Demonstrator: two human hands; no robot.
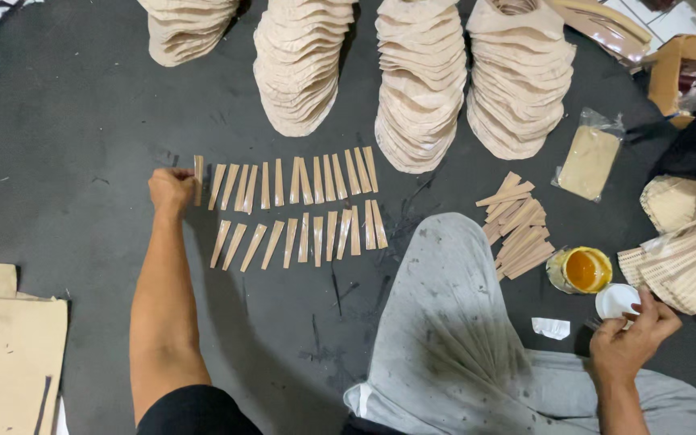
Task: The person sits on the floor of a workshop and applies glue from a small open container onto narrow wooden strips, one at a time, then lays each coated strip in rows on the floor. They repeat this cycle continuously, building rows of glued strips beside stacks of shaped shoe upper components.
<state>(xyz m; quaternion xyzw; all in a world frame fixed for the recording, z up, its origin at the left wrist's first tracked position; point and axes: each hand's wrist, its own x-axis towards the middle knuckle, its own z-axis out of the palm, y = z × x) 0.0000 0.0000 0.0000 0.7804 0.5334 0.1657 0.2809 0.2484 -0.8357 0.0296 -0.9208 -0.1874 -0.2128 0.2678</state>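
Flattened cardboard sheets [6, 338] lie at the far left of the dark floor [82, 137].

The left hand [171, 189] is extended to the left end of the upper row of strips. Its fingers are closed on one narrow tan strip [198, 179], which stands at the head of that row. Two rows of strips [300, 209] run rightward from it, each piece laid side by side with small gaps and not overlapping.

Behind the rows stand four tall stacks of beige cut pieces [420, 80], well apart from the hand.

Right of the person's grey-trousered knee [453, 322], a loose pile of strips [517, 229] lies unsorted. Just beside it sits an open pot of amber adhesive [583, 270], and behind it a clear bag of tan pieces [590, 161].

The right hand [630, 334] is closed around a white lid [617, 300] and a thin tool, possibly a brush; the tool tip is too small to identify.

Judgement: the step in hand appears to be laying out strips in rows. Further placement calls for matching the existing spacing and angle.
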